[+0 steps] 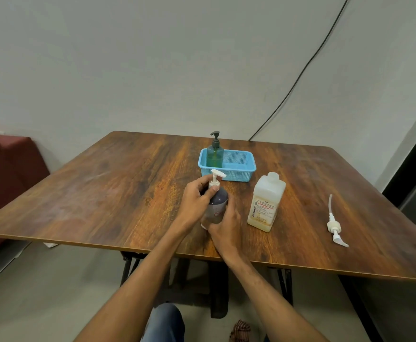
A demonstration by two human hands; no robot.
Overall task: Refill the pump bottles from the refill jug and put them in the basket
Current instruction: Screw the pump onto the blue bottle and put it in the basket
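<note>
Standing upright on the tabletop just short of the basket, the dark bottle has the left hand, fingers pinched on its pump collar, and the right hand wrapped round its base.

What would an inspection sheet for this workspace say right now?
Surface: wooden table.
Job's things: green pump bottle stands in the blue basket, left end; dark pump bottle upright on table; refill jug upright beside it, no pump fitted.
Clutter: loose white pump lies at the right.
Grippers: left hand pinches the dark bottle's pump collar; right hand grips its body.
Cables: black cable runs down the wall.
Surroundings: grey wall, red seat at left.
</note>
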